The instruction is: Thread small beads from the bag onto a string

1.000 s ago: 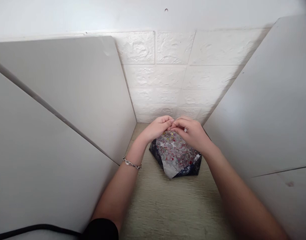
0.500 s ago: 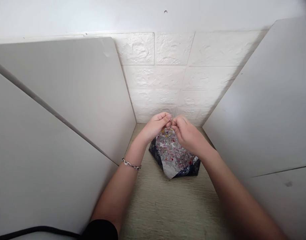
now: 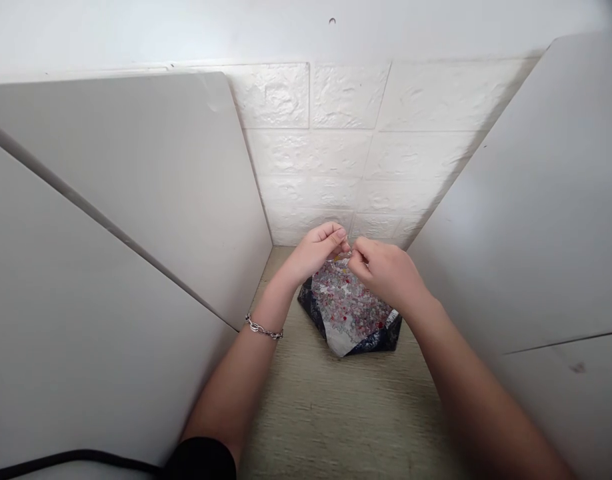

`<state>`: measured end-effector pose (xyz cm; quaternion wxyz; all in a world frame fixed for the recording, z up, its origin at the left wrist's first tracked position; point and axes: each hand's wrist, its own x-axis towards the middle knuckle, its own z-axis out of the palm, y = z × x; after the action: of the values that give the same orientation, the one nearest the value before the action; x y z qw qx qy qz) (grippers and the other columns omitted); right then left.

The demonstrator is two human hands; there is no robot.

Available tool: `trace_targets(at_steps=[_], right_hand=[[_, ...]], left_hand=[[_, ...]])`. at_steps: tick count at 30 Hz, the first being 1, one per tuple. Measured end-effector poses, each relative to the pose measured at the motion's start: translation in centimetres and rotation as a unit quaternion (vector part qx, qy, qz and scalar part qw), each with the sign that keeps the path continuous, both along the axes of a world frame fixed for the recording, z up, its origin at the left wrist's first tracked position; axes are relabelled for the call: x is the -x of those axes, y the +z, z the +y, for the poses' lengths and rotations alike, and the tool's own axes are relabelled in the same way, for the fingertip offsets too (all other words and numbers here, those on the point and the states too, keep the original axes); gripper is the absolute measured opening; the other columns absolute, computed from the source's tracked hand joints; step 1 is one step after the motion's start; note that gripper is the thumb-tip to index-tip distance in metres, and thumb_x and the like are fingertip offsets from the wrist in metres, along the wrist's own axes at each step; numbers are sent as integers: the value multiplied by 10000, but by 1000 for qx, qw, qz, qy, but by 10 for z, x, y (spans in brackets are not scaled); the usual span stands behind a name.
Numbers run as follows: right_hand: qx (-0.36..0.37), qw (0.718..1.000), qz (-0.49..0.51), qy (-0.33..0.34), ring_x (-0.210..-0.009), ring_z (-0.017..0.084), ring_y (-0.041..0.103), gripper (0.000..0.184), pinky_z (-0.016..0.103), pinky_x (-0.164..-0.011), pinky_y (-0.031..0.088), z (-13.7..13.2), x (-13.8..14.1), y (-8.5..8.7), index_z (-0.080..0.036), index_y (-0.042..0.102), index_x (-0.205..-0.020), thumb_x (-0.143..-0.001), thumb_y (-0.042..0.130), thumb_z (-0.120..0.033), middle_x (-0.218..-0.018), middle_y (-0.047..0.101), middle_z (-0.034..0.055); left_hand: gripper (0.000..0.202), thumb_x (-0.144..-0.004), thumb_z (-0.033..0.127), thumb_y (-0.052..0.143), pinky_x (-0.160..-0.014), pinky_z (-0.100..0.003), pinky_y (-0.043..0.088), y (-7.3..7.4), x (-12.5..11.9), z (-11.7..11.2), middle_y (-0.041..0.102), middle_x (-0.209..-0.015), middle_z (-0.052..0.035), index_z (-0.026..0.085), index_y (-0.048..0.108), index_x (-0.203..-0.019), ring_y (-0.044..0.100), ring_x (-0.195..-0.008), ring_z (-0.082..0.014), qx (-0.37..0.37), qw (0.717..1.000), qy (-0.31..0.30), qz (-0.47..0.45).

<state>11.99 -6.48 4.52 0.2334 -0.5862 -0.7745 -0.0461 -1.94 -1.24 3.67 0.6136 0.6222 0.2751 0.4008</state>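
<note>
Many small beads [image 3: 350,303] on a dark-edged sheet [image 3: 340,342]
Head view: left hand [image 3: 320,252] and right hand [image 3: 389,270] nearly meet above its far edge; both grips pinched closed, anything held too small to tell; sheet lies on the bench [image 3: 331,413].

Panels [image 3: 531,187] flank the hands [image 3: 386,268], the wall [image 3: 336,153] blocks ahead, nearside tabletop [image 3: 336,413] lies open

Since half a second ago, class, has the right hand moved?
Yes: against the wall, the right hand has shifted slightly rightward in the view, away from the left hand.
</note>
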Motion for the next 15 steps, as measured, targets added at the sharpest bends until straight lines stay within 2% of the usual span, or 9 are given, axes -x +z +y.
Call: trace_targets(at_steps=[6, 11, 15], right_hand=[[-67, 997, -28, -6, -479, 101, 334, 174, 267, -482, 151, 0, 0, -3, -177, 414, -601, -762, 373, -231, -547, 477, 1], [-88, 996, -21, 7, -469, 96, 349, 176, 263, -475, 150, -1, 2, -3, -173, 410, -584, -753, 382, -214, -515, 457, -3], [-97, 995, -11, 12, -477, 99, 366, 186, 257, -473, 156, -3, 4, -4, -173, 397, -578, -757, 374, -216, -503, 459, -4]], left_hand=[[205, -792, 337, 515, -579, -173, 420, 5, 1, 0, 500, -669, 21, 133, 511, -774, 487, -551, -33, 27, 999, 42, 9], [224, -790, 354, 519, -583, -193, 464, 10, 5, -1, 523, -650, 20, 132, 512, -812, 557, -551, -63, 44, 997, 59, 1], [230, -778, 363, 531, -562, -195, 478, 9, 6, -1, 537, -725, 12, 135, 506, -799, 590, -570, -79, 48, 997, 61, -11]])
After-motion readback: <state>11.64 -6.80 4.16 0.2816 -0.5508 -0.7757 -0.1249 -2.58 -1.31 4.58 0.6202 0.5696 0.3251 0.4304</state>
